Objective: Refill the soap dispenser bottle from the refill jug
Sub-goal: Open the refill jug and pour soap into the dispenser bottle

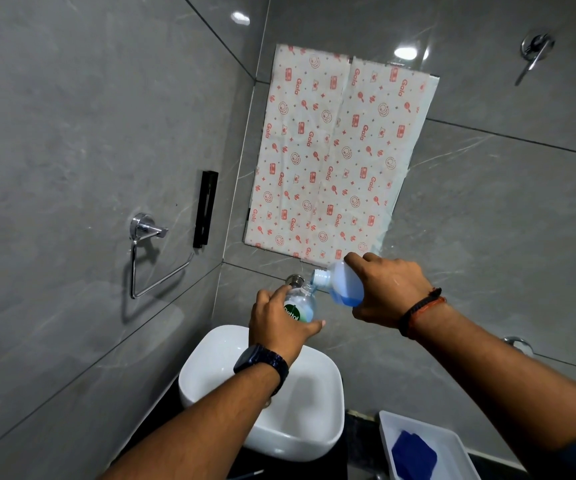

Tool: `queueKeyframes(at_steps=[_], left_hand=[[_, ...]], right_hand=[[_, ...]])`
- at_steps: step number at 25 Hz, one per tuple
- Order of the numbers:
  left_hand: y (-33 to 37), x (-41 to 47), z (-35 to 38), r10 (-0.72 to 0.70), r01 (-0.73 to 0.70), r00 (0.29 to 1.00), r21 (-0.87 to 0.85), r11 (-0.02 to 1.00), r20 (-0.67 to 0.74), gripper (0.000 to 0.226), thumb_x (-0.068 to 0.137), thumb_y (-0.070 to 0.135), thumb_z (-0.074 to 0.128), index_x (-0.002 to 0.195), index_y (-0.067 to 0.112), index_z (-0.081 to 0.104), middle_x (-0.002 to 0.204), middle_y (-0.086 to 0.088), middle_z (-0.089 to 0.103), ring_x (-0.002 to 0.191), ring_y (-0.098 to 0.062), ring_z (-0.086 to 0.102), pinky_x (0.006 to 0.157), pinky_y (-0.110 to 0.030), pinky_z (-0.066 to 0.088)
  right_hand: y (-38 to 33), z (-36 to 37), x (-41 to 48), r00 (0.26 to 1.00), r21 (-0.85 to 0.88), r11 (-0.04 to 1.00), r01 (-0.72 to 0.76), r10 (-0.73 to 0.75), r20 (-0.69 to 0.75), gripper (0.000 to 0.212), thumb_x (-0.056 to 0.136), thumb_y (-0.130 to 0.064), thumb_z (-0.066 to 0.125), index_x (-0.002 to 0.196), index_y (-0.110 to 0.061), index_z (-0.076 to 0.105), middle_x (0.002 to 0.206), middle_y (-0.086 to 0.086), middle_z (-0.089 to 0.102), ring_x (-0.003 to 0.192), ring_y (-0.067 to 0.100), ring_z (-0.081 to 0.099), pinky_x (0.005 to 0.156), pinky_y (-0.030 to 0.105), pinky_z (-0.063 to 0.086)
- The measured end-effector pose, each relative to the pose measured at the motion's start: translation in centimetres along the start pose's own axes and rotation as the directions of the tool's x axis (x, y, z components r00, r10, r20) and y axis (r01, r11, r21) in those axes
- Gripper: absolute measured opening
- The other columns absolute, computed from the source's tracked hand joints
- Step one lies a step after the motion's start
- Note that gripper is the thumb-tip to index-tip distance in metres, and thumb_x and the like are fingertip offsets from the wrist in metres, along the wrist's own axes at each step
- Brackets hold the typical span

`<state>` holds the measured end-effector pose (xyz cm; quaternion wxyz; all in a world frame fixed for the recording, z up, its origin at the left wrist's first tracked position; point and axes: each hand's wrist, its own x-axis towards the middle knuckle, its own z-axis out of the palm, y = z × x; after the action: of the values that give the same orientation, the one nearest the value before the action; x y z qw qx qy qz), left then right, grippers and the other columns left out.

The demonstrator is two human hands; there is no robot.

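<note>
Right hand [388, 291] is up above the white wash basin [321, 420], forearm reaching in from the lower right, wrist bent, fingers wrapped over the body of the refill jug [345, 284]. That jug is tipped well past level, its long axis running right to left, white threaded neck pointing down-left, blue liquid pooled in the lower side of its translucent body. Its mouth sits just above and beside the open neck of the soap dispenser bottle [302, 306], and a thin blue thread of liquid shows between the two.

Left hand [277, 327] comes in from below, wearing a dark wristwatch [262, 363], fingers and thumb closed around the dispenser bottle from its left side. The clear bottle is held over the far rim of the basin, leaning a little to the right, neck up toward the jug, green label facing the camera.

Right of the basin, a white tray [452, 441] holds a blue cloth [412, 453].
</note>
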<state>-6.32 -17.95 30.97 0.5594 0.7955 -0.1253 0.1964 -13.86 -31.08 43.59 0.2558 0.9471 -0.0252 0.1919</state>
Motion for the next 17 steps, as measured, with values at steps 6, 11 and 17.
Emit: queueKeyframes(at_steps=[6, 11, 17], left_hand=[[0.21, -0.11, -0.16, -0.004, 0.004, 1.0, -0.014, 1.0, -0.004, 0.081, 0.047, 0.048, 0.087, 0.118, 0.028, 0.054, 0.098, 0.008, 0.042, 0.094, -0.016, 0.053, 0.074, -0.027, 0.05], [0.21, -0.07, -0.36, 0.002, -0.002, 1.0, -0.006, 1.0, -0.005, 0.08, 0.046, 0.048, 0.087, 0.118, 0.029, 0.055, 0.098, 0.008, 0.042, 0.094, -0.017, 0.054, 0.075, -0.027, 0.05], [0.01, -0.13, -0.05, -0.013, 0.013, 1.0, -0.02, 1.0, 0.001, 0.079, 0.048, 0.046, 0.087, 0.118, 0.029, 0.054, 0.102, 0.007, 0.044, 0.095, -0.018, 0.055, 0.073, -0.027, 0.051]], right_hand=[[0.01, -0.09, 0.09, 1.0, 0.02, 1.0, -0.002, 0.002, 0.001, 0.067, 0.069, -0.042, 0.073, 0.123, -0.027, 0.035, 0.11, 0.002, 0.061, 0.087, 0.023, 0.06, 0.065, 0.035, 0.054], [0.05, -0.09, 0.12, 1.0, 0.01, 1.0, 0.002, -0.003, 0.002, 0.069, 0.068, -0.043, 0.073, 0.123, -0.027, 0.035, 0.11, 0.001, 0.061, 0.087, 0.024, 0.06, 0.066, 0.036, 0.054], [-0.02, 0.19, 0.26, 1.0, 0.004, 1.0, 0.002, -0.003, 0.015, 0.069, 0.068, -0.042, 0.073, 0.123, -0.028, 0.033, 0.114, 0.002, 0.06, 0.089, 0.025, 0.06, 0.068, 0.037, 0.055]])
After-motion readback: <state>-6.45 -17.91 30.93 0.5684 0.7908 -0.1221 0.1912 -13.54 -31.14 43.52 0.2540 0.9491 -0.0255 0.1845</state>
